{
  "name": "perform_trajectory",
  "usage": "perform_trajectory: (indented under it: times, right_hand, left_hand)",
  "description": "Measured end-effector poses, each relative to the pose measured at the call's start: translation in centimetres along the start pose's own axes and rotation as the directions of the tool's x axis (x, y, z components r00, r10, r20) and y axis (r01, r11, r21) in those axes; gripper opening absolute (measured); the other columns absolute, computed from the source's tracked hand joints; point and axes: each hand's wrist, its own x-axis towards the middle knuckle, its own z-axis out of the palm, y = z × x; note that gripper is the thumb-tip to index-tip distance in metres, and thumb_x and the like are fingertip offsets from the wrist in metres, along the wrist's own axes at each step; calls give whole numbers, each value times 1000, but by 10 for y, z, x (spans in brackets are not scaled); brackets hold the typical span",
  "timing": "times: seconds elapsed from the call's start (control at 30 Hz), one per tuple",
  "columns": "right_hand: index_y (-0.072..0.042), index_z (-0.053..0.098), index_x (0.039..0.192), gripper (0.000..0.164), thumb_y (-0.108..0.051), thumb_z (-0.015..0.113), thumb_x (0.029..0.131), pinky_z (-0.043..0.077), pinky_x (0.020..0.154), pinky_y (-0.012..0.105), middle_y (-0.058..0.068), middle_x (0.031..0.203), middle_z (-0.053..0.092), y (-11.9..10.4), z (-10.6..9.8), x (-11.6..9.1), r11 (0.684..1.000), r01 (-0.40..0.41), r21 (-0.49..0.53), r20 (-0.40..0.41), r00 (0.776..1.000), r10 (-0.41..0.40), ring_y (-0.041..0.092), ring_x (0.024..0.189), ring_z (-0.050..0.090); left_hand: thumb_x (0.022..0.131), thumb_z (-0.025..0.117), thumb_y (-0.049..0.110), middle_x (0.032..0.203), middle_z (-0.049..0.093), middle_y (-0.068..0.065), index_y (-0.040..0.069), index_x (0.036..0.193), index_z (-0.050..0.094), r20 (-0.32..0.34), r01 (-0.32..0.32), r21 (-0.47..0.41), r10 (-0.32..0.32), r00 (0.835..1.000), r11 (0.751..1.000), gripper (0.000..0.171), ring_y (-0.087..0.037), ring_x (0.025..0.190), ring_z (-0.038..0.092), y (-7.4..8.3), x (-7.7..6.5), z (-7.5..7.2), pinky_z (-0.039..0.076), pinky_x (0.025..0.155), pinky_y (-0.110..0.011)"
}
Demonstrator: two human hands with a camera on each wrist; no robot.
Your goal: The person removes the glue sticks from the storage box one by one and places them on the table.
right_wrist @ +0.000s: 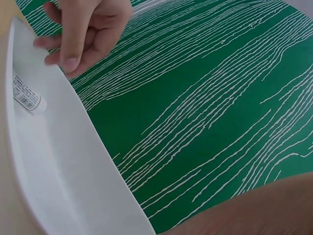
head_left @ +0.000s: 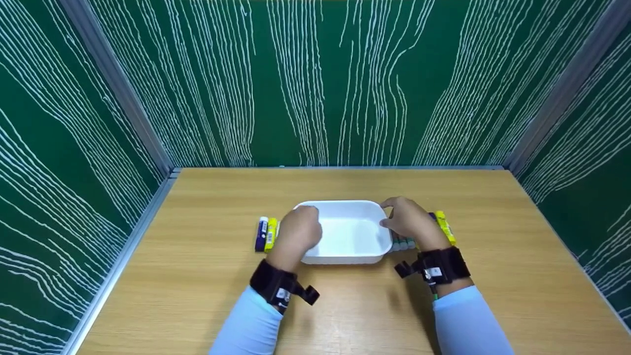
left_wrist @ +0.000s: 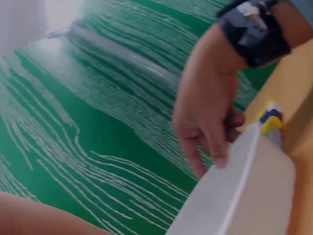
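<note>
A white rectangular tray (head_left: 347, 229) stands on the table. Above its left end is my left hand (head_left: 298, 229); the right wrist view shows its fingers (right_wrist: 72, 64) loosely bent, with nothing visible between them. Below that hand, a glue stick (right_wrist: 27, 95) with a printed white label lies inside the tray, hidden from the head view. My right hand (head_left: 411, 219) is at the tray's right end, its fingertips (left_wrist: 221, 161) over the rim and pointing down. Nothing shows in its grasp; whether it touches the rim I cannot tell.
Left of the tray lie a dark purple glue stick (head_left: 261, 234) and a yellow one (head_left: 270, 235). On the right are several grey-ended sticks (head_left: 403, 244) and another yellow stick (head_left: 445, 227). Green panels (head_left: 335, 84) with white wavy lines surround the wooden table (head_left: 345, 305).
</note>
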Motion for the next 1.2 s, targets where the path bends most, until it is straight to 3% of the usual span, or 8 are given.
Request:
perform_trajectory:
  times: [0.2,0.47,0.63,0.83,1.0,1.2]
  right_hand:
    - [-4,59,162,58,-13,78,109,57,67,31,19,109,75,-2,-1,1,1000,-1,-22,7,1000,1,27,83,70]
    - [-4,60,162,56,-15,77,110,58,68,31,19,111,76,-4,-2,2,999,4,-44,17,1000,-3,27,84,72]
    - [-4,61,161,55,-14,77,109,57,68,31,19,109,76,-4,-2,2,999,7,-48,12,1000,-6,26,83,71]
    - [-4,61,161,56,-14,78,109,58,68,31,18,108,76,-4,-2,1,999,9,-39,12,1000,-8,27,83,71]
    - [-4,61,161,55,-14,78,109,58,68,32,18,107,76,-2,-2,1,999,13,-32,8,1000,-13,28,83,70]
    - [-2,61,161,57,-12,78,108,58,66,31,19,108,75,0,-1,1,1000,22,-22,-4,1000,-22,26,81,70]
  left_hand:
    - [105,69,3,106,83,-16,0,108,83,-34,-8,117,12,999,993,15,-26,88,75,5,2,16,67,80,-46]
    - [108,69,8,106,83,-16,-1,114,83,-15,42,105,-40,999,994,18,-26,89,77,7,5,22,68,82,-46]
    - [108,68,9,106,83,-17,-2,113,82,-20,30,99,-28,999,995,18,-26,89,77,6,7,22,68,81,-47]
    - [110,64,-1,116,82,-18,0,120,80,-33,-6,69,8,999,998,19,-29,104,79,2,8,26,67,96,-48]
    - [110,61,-4,126,80,-19,0,130,76,-22,20,35,-20,1000,999,25,-29,115,77,-2,11,29,64,109,-48]
    - [108,63,-4,115,81,-20,-2,119,78,-41,37,20,-36,998,999,19,-31,104,79,-6,12,32,67,97,-50]
